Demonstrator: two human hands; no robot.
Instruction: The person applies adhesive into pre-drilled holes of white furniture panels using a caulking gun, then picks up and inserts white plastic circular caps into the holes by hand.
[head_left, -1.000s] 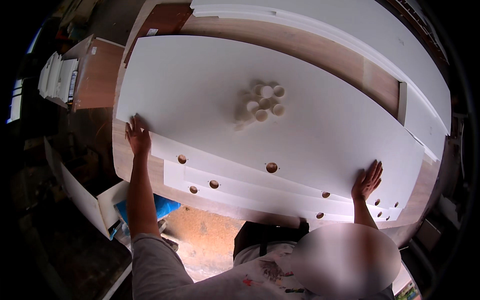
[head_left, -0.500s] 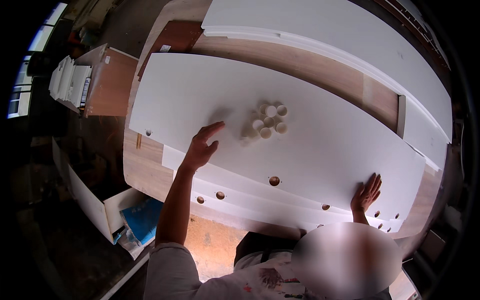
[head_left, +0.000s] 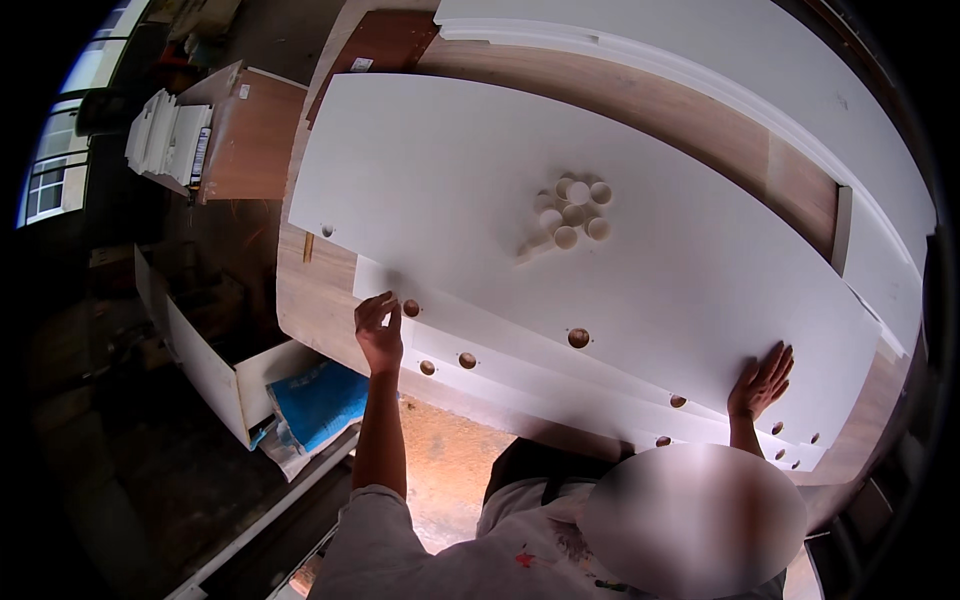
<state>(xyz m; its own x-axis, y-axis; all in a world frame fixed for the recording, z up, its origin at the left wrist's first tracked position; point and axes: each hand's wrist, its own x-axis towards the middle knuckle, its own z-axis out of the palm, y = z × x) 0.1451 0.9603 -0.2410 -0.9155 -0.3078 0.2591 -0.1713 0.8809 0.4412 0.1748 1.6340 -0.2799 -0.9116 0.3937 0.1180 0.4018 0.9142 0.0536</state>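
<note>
A long white panel (head_left: pixel 450 180) lies across the table. On its middle rests a cluster of several round, pale, cup-like pieces (head_left: pixel 573 215), some showing their hollow side. My left hand (head_left: pixel 378 333) is at the panel's near left edge, beside a round hole (head_left: pixel 411 308). Its fingers are curled in toward the thumb; whatever may be between them is too small to make out. My right hand (head_left: pixel 760 382) lies flat on the panel's near right part, fingers stretched and holding nothing.
More white panels (head_left: pixel 500 385) with round holes lie under the near edge. Other white boards (head_left: pixel 680 60) lie along the far side of the wooden table (head_left: pixel 640 95). To the left stand a brown board box (head_left: pixel 255 140) and a blue sheet (head_left: pixel 320 400).
My left hand has come back from above the panel, near the cup-like pieces, to the near edge, and its fingers have curled. The right hand stays flat. The whole view has shifted slightly.
</note>
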